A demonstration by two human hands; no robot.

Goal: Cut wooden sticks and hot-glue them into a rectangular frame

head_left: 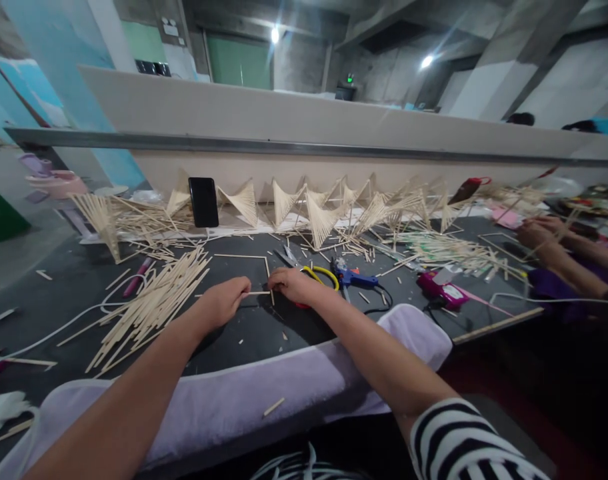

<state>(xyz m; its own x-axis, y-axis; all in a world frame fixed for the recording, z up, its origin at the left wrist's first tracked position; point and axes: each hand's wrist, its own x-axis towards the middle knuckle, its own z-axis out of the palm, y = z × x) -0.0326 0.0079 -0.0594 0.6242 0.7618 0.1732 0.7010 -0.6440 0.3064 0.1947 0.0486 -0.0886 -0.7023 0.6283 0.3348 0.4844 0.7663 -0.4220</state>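
Note:
My left hand [227,298] is closed in a pinch round a thin wooden stick [258,293] that runs sideways just above the dark tabletop. The right end of that stick meets a second, upright-lying stick [267,267], which joins a longer stick [239,256] at a corner farther back. My right hand [295,285] has its fingers closed on the second stick, close to where the two meet; its fingertips are partly hidden. Just behind my right hand lie scissors with yellow handles [327,272] and a blue glue gun [357,277].
A heap of loose sticks [157,307] lies left of my hands. Fanned stick models [319,217] line the back, near a black phone [204,202]. A lilac towel [264,387] covers the front edge. At right are a magenta device [441,291] and another person's hands [539,233].

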